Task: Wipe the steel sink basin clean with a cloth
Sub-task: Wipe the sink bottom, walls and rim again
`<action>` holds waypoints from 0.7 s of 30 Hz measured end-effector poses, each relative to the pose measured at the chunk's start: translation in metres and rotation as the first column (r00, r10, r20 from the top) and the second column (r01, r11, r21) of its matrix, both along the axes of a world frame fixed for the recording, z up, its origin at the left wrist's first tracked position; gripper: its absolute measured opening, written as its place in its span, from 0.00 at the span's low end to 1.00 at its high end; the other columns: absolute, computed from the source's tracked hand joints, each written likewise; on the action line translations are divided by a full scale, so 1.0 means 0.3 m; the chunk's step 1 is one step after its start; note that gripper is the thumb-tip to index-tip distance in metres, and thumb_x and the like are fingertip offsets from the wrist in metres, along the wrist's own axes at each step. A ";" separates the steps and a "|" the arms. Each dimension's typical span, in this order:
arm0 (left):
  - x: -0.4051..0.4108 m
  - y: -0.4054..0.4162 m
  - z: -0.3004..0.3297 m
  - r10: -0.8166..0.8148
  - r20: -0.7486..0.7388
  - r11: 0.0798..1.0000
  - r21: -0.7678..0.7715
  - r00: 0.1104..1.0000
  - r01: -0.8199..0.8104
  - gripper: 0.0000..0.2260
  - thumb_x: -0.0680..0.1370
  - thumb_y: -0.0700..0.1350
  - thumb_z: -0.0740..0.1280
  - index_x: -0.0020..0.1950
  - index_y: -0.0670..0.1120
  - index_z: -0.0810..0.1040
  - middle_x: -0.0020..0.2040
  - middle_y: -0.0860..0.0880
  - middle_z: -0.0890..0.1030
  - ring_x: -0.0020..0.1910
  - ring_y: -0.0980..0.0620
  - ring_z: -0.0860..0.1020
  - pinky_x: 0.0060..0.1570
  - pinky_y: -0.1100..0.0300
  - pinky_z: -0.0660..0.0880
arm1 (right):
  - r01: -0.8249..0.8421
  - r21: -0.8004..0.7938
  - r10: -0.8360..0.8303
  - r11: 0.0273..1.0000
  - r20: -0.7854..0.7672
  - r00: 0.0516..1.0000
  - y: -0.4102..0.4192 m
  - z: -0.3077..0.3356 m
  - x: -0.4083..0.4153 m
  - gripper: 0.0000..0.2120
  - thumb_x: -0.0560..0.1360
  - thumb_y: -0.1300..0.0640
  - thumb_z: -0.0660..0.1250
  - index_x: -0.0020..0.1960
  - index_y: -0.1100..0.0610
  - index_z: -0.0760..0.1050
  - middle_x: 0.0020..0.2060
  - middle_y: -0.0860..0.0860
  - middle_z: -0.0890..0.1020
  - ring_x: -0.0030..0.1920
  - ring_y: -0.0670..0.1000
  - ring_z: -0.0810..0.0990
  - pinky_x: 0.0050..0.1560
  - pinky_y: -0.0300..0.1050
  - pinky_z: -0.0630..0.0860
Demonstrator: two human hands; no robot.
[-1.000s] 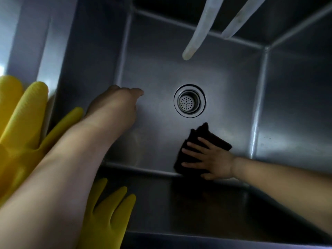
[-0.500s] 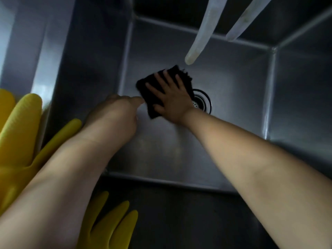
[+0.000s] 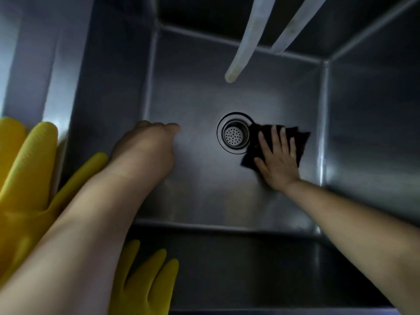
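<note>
Right hand [image 3: 278,160] flat, fingers spread, pressing dark cloth [image 3: 297,137] on sink [image 3: 197,189] floor | swept from left of drain [image 3: 235,133] to its right edge | left hand [image 3: 145,146] curled loosely, empty | wiping continues.

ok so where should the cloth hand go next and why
Probably slide the right hand and dark cloth toward the basin's right wall. The cloth lies flat just right of the drain, and the strip along that wall is uncovered.
</note>
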State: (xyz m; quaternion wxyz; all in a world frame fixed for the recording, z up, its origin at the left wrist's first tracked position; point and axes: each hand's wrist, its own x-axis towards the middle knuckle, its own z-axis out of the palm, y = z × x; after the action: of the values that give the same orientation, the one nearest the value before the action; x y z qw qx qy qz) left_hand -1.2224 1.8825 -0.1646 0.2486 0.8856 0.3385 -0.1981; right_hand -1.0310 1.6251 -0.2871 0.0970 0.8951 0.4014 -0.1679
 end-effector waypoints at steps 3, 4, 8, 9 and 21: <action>0.010 -0.007 0.011 -0.030 -0.008 0.999 0.010 1.000 0.030 0.22 0.76 0.41 0.60 0.69 0.55 0.67 0.64 0.43 0.73 0.61 0.40 0.74 0.61 0.48 0.73 | -0.033 -0.034 0.033 0.999 0.000 0.999 -0.031 0.007 -0.148 0.36 0.77 0.42 0.57 0.77 0.52 0.46 0.76 0.63 0.48 0.76 0.65 0.43 0.72 0.63 0.41; 0.011 -0.010 0.013 -0.035 -0.008 0.999 0.013 0.999 0.035 0.21 0.76 0.41 0.60 0.69 0.54 0.68 0.64 0.43 0.74 0.61 0.40 0.74 0.61 0.48 0.73 | -0.053 -0.030 0.053 0.998 -0.004 0.999 -0.019 0.009 -0.184 0.36 0.76 0.41 0.57 0.77 0.53 0.47 0.76 0.64 0.49 0.75 0.66 0.44 0.72 0.65 0.42; 0.007 -0.012 0.018 -0.027 0.011 1.000 0.006 1.000 0.027 0.21 0.76 0.41 0.60 0.68 0.55 0.68 0.64 0.43 0.73 0.61 0.40 0.74 0.61 0.48 0.72 | -0.317 0.030 0.318 0.948 -0.045 0.947 0.103 0.006 -0.261 0.36 0.76 0.39 0.58 0.77 0.54 0.50 0.75 0.65 0.51 0.74 0.68 0.45 0.71 0.70 0.46; 0.004 -0.013 0.019 -0.025 0.015 1.000 0.001 1.000 0.025 0.22 0.76 0.41 0.60 0.69 0.55 0.68 0.65 0.43 0.73 0.61 0.40 0.74 0.61 0.48 0.72 | -0.395 0.037 0.396 0.918 -0.054 0.916 0.145 0.001 -0.276 0.36 0.76 0.39 0.57 0.78 0.53 0.48 0.76 0.64 0.49 0.75 0.68 0.43 0.71 0.70 0.43; -0.001 -0.015 0.015 -0.031 0.033 0.999 -0.031 0.999 0.032 0.23 0.76 0.41 0.61 0.71 0.54 0.68 0.66 0.42 0.73 0.63 0.42 0.73 0.62 0.49 0.71 | -0.840 0.095 0.839 0.535 -0.177 0.514 0.239 0.003 -0.425 0.30 0.80 0.39 0.50 0.77 0.46 0.47 0.77 0.57 0.47 0.76 0.60 0.41 0.71 0.63 0.33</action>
State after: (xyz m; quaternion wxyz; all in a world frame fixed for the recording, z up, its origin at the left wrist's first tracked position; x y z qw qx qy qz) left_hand -1.2226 1.8779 -0.1601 0.2647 0.8900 0.3174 -0.1928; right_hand -1.1585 1.6969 -0.2863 0.1260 0.5682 0.7906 -0.1903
